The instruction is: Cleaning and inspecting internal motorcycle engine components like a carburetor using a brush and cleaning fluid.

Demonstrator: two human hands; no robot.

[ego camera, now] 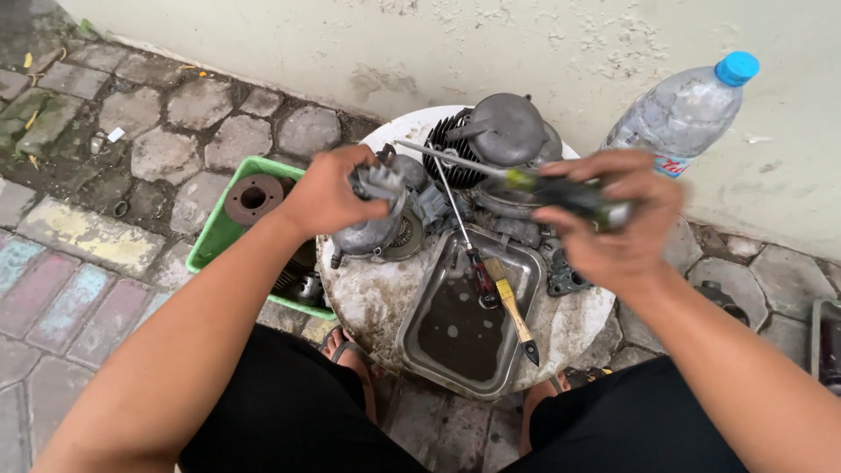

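My left hand grips a small grey metal engine part above a round white tabletop. My right hand holds a screwdriver with a green and black handle, and its long shaft points left toward the part in my left hand. Under my hands lie grey engine pieces: a finned cylinder, a rounded cover and a casing.
A metal tray of dark liquid holds a red-handled screwdriver and a yellow brush. A green crate with metal parts stands at the left. A clear bottle with a blue cap leans against the wall. Paving stones surround the table.
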